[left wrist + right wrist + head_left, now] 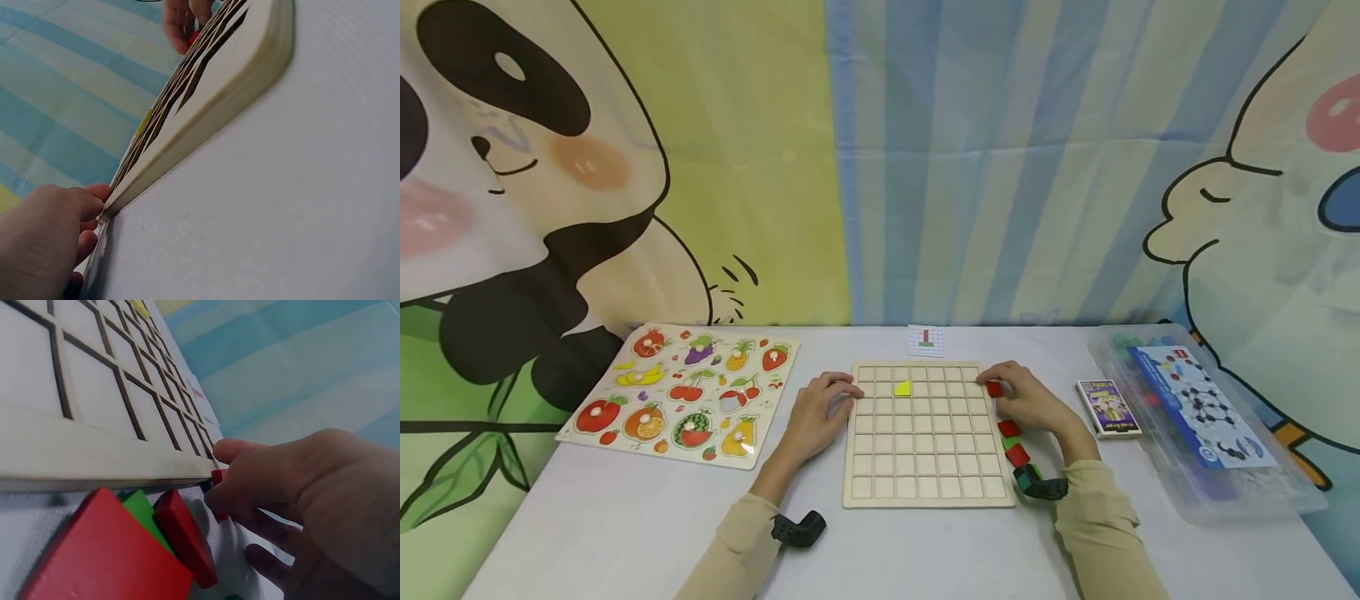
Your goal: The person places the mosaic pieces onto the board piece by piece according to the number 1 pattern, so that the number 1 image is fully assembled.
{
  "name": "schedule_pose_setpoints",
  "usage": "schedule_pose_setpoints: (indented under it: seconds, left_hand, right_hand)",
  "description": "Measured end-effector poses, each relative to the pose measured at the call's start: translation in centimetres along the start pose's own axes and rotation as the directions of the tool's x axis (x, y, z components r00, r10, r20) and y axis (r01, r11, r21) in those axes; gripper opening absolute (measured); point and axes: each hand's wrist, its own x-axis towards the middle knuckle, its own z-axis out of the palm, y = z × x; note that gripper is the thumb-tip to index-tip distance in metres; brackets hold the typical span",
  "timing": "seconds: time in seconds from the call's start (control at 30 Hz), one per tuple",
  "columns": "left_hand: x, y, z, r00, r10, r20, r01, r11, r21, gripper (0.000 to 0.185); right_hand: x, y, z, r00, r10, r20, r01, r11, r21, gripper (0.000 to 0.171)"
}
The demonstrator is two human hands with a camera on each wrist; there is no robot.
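Note:
A pale wooden grid board point(928, 503) lies flat on the table, with a yellow piece point(902, 388) in one of its upper squares. My left hand point(822, 417) touches the board's left edge with its fingertips; the left wrist view shows the fingers point(94, 200) at that edge. Beyond the right edge, my right hand point(1026, 400) pinches a red block point(219, 478) between thumb and fingers, one fingertip close against the board. Nearer me, along the same side, lie a red block point(184, 531), a green block point(145, 515) and a large-looking red block point(109, 556).
A small grid card point(916, 342) with a coloured pattern lies behind the board. On the left is a fruit puzzle board point(658, 387). A card box point(1108, 408) and a clear plastic case point(1195, 492) stand on the right. A patterned curtain point(970, 167) hangs behind.

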Motion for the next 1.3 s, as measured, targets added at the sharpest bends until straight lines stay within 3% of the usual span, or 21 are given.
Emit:
schedule_pose_setpoints:
  seconds: [0.3,0.73,1.1,1.3]
  left_hand:
    - [0.0,-0.1,-0.1,1.0,-0.008,0.003,0.008,1.0,-0.006,0.015]
    - [0.0,-0.3,0.0,1.0,-0.019,0.018,0.018,1.0,0.011,0.014]
    - [0.0,0.0,-0.3,1.0,0.014,-0.011,-0.014,1.0,0.009,0.015]
    - [-0.1,0.0,-0.2,1.0,0.012,0.002,-0.012,1.0,0.006,0.014]
  right_hand:
    - [0.3,0.1,0.1,0.994,-0.086,-0.06,0.084,0.996,-0.041,0.03]
    - [0.2,-0.1,0.6,0.993,0.024,-0.115,-0.022,1.0,0.021,0.026]
    - [0.9,-2.0,0.9,0.99,-0.021,-0.143,0.029,0.998,0.055,0.029]
    - [1.1,-2.9,2.1,0.991,-0.067,-0.113,0.079,0.991,0.109,0.031]
